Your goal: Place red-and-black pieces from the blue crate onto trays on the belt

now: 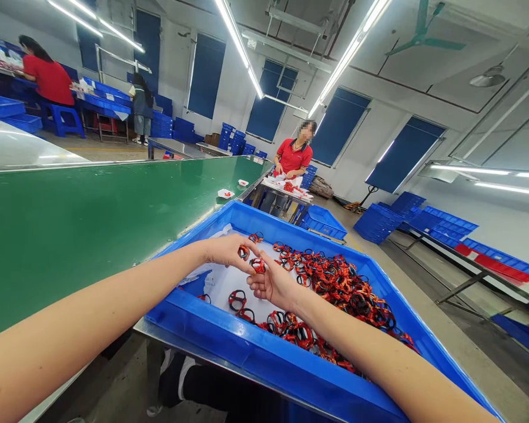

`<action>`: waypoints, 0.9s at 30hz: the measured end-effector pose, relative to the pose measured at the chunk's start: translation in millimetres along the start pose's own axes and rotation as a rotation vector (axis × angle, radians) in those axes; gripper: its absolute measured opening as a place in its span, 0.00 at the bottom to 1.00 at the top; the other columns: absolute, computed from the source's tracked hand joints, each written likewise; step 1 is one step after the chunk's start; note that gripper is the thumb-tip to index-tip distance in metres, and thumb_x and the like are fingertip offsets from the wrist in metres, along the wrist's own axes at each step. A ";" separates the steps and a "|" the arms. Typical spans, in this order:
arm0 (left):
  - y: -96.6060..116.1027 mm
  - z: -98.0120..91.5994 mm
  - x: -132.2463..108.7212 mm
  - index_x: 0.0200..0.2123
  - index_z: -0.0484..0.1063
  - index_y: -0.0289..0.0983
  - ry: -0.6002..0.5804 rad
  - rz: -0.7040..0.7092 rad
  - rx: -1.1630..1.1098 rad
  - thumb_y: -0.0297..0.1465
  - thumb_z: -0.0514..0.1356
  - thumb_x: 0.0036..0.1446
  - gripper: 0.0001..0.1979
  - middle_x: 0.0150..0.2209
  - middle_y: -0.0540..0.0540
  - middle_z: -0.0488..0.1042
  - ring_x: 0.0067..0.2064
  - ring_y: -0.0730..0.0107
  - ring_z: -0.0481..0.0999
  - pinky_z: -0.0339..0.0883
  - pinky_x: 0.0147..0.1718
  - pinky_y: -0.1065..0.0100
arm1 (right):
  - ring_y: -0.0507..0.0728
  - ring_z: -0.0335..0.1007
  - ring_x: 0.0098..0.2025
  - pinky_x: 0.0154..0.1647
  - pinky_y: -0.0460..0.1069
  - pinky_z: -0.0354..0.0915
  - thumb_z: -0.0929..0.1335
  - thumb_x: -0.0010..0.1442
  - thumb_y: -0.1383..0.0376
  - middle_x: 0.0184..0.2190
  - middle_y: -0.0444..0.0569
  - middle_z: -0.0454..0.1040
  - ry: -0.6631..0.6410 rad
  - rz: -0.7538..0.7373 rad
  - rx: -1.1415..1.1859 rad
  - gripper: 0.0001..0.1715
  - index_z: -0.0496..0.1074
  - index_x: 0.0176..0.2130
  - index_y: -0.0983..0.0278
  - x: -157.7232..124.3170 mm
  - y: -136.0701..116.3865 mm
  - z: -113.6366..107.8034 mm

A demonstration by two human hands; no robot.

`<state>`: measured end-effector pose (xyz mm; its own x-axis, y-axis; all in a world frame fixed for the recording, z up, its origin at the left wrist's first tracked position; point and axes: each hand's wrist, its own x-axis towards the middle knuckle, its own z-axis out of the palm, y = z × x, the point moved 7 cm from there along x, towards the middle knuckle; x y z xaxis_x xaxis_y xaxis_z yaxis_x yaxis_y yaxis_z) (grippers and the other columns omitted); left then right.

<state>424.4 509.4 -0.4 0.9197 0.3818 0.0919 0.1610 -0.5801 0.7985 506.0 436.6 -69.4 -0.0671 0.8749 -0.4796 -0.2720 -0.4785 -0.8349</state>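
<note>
A blue plastic crate [194, 311] lined with white plastic sits in front of me, holding a heap of red-and-black woven loops [335, 294]. My left hand [227, 252] is over the crate's near-left part, with its fingertips on a small red-and-black loop [243, 252]. My right hand [273, 282] reaches in from the lower right, and its fingers pinch another loop [258, 265] right by my left fingertips. The two hands nearly touch. Several loose loops lie on the white liner below them.
A green conveyor belt [92, 235] with a metal edge runs along the crate's left side. Beyond it, a co-worker in a red shirt [293, 158] handles items at a table. Stacks of blue crates [377, 223] stand on the floor to the right. A dark shoe [171, 376] shows below.
</note>
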 end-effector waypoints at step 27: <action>4.7 -26.0 -1.1 0.39 0.72 0.35 0.178 -0.021 -0.771 0.42 0.58 0.52 0.17 0.43 0.41 0.74 0.26 0.78 0.63 0.50 0.17 0.76 | 0.54 0.69 0.35 0.40 0.50 0.63 0.67 0.56 0.60 0.40 0.48 0.74 -0.109 -0.681 -1.422 0.17 0.73 0.46 0.59 -11.3 0.3 29.7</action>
<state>414.9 525.0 18.7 0.8378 0.5340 0.1137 -0.1753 0.0658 0.9823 478.2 428.8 -56.2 -0.3962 0.9171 0.0443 0.8032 0.3695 -0.4672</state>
